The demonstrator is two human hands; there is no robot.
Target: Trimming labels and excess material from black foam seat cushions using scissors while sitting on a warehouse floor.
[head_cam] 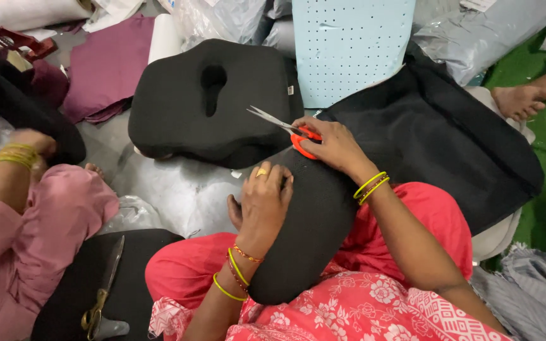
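My right hand (335, 144) grips small scissors (282, 124) with orange handles, the steel blades pointing left and slightly apart. My left hand (263, 199) lies flat on a long black fabric-covered cushion (311, 233) resting across my lap, fingers pressing its upper end. The scissors hover just above that end of the cushion. Beyond it sits a second black cushion (213, 101) with a keyhole-shaped opening in the middle.
A black fabric cover (437, 139) spreads to the right. A pale blue perforated foam slab (349, 44) stands behind. Another person in pink (26, 215) sits at left, and a bare foot (522, 100) shows at right. Large brass-handled shears (102, 297) lie on black cloth at lower left.
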